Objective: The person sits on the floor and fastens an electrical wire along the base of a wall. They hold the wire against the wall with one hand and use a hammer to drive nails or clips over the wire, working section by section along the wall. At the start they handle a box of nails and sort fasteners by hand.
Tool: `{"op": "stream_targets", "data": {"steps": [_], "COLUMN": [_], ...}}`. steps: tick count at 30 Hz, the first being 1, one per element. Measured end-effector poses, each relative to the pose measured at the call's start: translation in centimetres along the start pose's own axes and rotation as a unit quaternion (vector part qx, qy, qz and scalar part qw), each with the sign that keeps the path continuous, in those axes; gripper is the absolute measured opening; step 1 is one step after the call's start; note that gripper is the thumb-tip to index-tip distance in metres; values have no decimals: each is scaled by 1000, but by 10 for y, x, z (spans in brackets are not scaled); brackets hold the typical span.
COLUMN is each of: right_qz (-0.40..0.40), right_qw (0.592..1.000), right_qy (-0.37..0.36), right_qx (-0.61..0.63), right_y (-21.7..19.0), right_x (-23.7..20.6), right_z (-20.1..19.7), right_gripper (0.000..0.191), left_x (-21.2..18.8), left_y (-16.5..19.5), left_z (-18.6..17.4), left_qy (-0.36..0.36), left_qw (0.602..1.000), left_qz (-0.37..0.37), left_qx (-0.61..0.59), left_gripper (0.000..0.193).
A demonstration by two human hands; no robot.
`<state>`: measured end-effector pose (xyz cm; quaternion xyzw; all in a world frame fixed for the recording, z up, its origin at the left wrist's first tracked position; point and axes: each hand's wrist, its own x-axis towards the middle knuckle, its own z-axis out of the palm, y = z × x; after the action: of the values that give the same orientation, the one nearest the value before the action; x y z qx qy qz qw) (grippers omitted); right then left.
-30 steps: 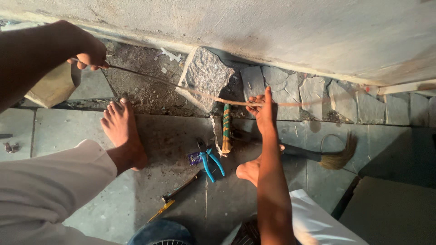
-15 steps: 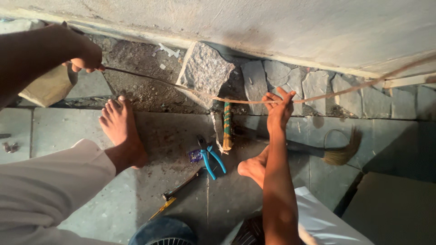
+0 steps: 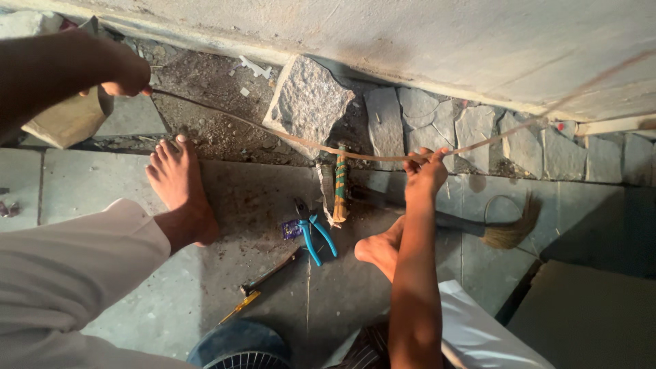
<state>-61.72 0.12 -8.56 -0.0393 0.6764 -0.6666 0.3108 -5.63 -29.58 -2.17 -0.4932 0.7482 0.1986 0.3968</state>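
A long thin tan strip (image 3: pixel 287 133) stretches between my two hands and runs on up to the right. My left hand (image 3: pixel 119 72), at the upper left, pinches one end of it. My right hand (image 3: pixel 427 171) is closed around the strip near the middle of the view, above my right foot (image 3: pixel 379 249). Below the strip on the stone floor lie a knife with a green and orange wrapped handle (image 3: pixel 339 181) and blue-handled pliers (image 3: pixel 314 232). My left foot (image 3: pixel 179 188) rests flat to the left.
A rough grey stone block (image 3: pixel 307 102) leans by the wall base. A small broom (image 3: pixel 502 232) lies to the right of my right hand. A yellow-tipped tool (image 3: pixel 263 283) lies near the pliers. A dark round container rim (image 3: pixel 236 348) shows at the bottom, a tan block (image 3: pixel 65 119) at the left.
My right hand has slid right along the strip and risen slightly. The strip's far end has swung upward to the right. My left hand kept its pinch.
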Motion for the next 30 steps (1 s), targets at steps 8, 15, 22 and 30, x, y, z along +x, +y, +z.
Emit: {"op": "stream_targets", "data": {"steps": [8, 15, 22, 30], "right_qz": [159, 113, -18, 52], "right_qw": [975, 978, 996, 921], "right_qy": [-22, -47, -39, -168], "right_qx": [153, 172, -76, -349], "right_y": [8, 7, -22, 81], "right_x": [45, 32, 28, -28], "right_z": [-7, 11, 20, 15], "right_gripper": [41, 34, 31, 16], "left_x": [13, 24, 36, 25], "left_y": [-3, -6, -6, 65], "left_z": [-10, 4, 8, -28], "left_qy": [-24, 10, 130, 183], "left_qw": [981, 988, 988, 981], "left_qz": [68, 56, 80, 60], "left_qx": [182, 143, 38, 11], "left_gripper": [45, 34, 34, 70]}}
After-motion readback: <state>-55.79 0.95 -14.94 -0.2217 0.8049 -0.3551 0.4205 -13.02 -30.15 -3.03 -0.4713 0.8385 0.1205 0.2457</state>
